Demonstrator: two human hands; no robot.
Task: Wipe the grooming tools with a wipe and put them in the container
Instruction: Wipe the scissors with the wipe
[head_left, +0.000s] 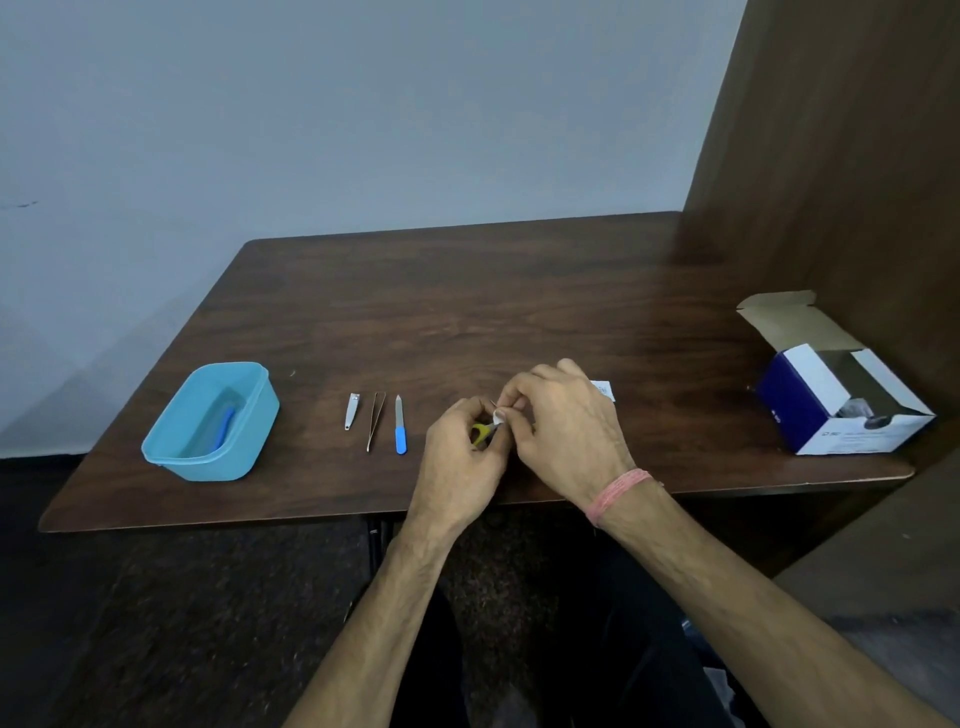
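Both hands pinch things: left hand (462, 447) a yellow-handled tool (482, 432), right hand (561, 421) a wipe (498, 415).

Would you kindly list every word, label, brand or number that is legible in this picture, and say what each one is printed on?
None can be read with certainty.
Blue and white box: a pale logo and lines of small print on its front face, too blurred to read.
White packet behind the right hand: faint print, too small to read.
Container, nail clipper, tweezers, nail file: no visible text.

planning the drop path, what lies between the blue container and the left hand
In the head view: nail clipper, tweezers and blue-handled file between container and left hand.
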